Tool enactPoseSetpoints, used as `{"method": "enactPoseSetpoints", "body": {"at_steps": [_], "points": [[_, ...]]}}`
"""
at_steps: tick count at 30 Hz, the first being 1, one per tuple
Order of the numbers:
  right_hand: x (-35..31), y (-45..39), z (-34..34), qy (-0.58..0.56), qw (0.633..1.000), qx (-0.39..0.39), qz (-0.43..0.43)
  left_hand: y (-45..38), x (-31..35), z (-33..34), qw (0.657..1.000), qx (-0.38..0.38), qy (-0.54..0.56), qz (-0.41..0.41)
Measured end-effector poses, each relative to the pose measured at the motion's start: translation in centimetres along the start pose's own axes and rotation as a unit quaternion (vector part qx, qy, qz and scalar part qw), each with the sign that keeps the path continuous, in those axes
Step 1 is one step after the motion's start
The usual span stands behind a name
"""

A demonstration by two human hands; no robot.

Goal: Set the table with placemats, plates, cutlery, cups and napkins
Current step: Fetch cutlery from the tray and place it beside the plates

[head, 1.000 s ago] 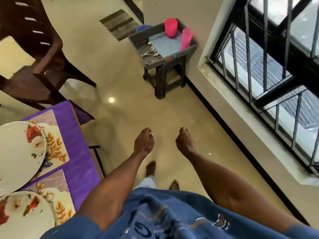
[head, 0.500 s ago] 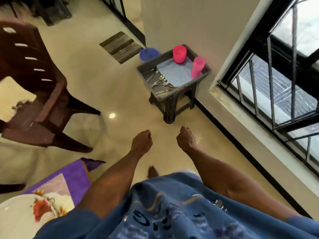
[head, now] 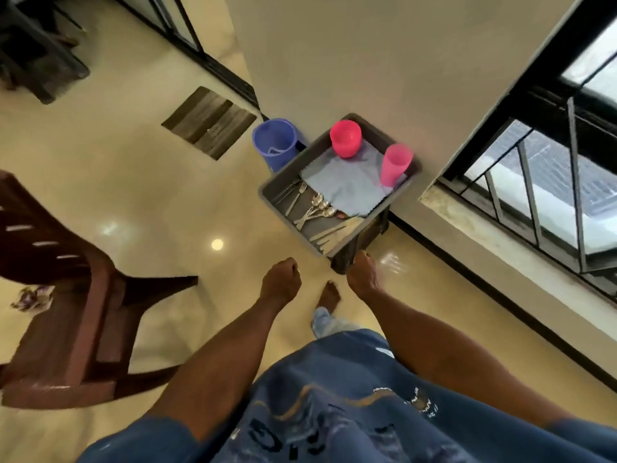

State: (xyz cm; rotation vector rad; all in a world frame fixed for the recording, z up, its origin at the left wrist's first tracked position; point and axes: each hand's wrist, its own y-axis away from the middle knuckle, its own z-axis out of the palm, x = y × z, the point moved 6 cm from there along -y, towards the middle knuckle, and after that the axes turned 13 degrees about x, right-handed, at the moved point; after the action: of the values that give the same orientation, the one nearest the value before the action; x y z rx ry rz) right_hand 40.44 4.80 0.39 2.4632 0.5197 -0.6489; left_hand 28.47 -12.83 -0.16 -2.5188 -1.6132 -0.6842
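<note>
Head view looked down at a grey tray point(head: 405, 182) on a small stool by the wall, holding two pink cups point(head: 345, 138), a pale blue napkin point(head: 347, 185), forks point(head: 297, 195), spoons point(head: 319, 207) and knives point(head: 337, 233), none of it yet carried to any bench. Both the left hand point(head: 280, 282) and the right hand point(head: 362, 274) were loosely clenched and held nothing, just short of the tray. No placemats or plates showed, so cutlery, cups and napkins seemingly remained to be laid.
</note>
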Motion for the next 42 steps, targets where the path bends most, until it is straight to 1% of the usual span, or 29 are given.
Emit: {"method": "enactPoseSetpoints", "body": {"at_steps": [4, 5, 7, 8, 9, 12, 13, 19, 23, 26, 29, 33, 36, 38, 39, 42], "points": [[-2.0, -4.8, 0.5, -0.01, 0.999, 0.013, 0.049, -6.5, 1.5, 0.2, 0.998, -0.065, 0.001, 0.014], [-1.3, -6.6, 1.8, -0.018, 0.998, 0.012, 0.065, -8.0, 2.0, 0.3, 0.997, -0.08, 0.001, 0.012], [2.2, -10.4, 5.6, -0.017, 0.994, 0.003, 0.105, -10.4, 2.6, 0.7, 0.994, -0.105, 0.001, -0.002], [2.8, -11.3, 6.4, -0.015, 0.993, 0.005, 0.119, -11.6, 3.0, 1.2, 0.992, -0.123, -0.003, -0.004], [2.5, -11.4, 6.1, -0.017, 0.991, 0.006, 0.132, -12.6, 3.6, 1.8, 0.99, -0.143, -0.007, 0.002], [-2.1, -9.1, 2.0, -0.055, 0.984, 0.023, 0.17, -14.9, 4.5, 3.9, 0.978, -0.207, -0.007, 0.018], [-2.5, -8.9, 1.6, -0.06, 0.98, 0.031, 0.188, -15.5, 4.7, 4.7, 0.974, -0.226, -0.006, 0.023], [-1.9, -9.4, 3.5, -0.088, 0.957, 0.075, 0.266, -18.2, 4.7, 9.3, 0.949, -0.313, -0.013, 0.028], [-2.0, -10.1, 5.3, -0.104, 0.945, 0.11, 0.289, -19.9, 4.8, 11.7, 0.942, -0.334, -0.006, 0.02], [-1.0, -10.6, 7.0, -0.134, 0.924, 0.138, 0.33, -20.8, 4.8, 14.1, 0.942, -0.335, 0.004, 0.013], [0.5, -10.9, 8.8, -0.15, 0.91, 0.139, 0.36, -21.0, 5.2, 15.8, 0.943, -0.333, 0.0, 0.012], [2.8, -11.4, 10.9, -0.168, 0.901, 0.139, 0.374, -21.0, 4.8, 18.9, 0.94, -0.34, -0.001, -0.021], [4.2, -11.8, 11.5, -0.183, 0.894, 0.146, 0.382, -21.9, 2.7, 23.3, 0.949, -0.313, -0.042, -0.014], [4.3, -11.8, 11.5, -0.192, 0.894, 0.147, 0.376, -22.2, 2.7, 23.7, 0.954, -0.294, -0.05, -0.004], [4.5, -11.8, 11.6, -0.194, 0.895, 0.147, 0.374, -22.0, 4.0, 22.5, 0.957, -0.287, -0.043, 0.0], [5.2, -11.9, 12.1, -0.21, 0.892, 0.141, 0.375, -22.1, 5.1, 21.8, 0.96, -0.279, -0.017, -0.019]]}}
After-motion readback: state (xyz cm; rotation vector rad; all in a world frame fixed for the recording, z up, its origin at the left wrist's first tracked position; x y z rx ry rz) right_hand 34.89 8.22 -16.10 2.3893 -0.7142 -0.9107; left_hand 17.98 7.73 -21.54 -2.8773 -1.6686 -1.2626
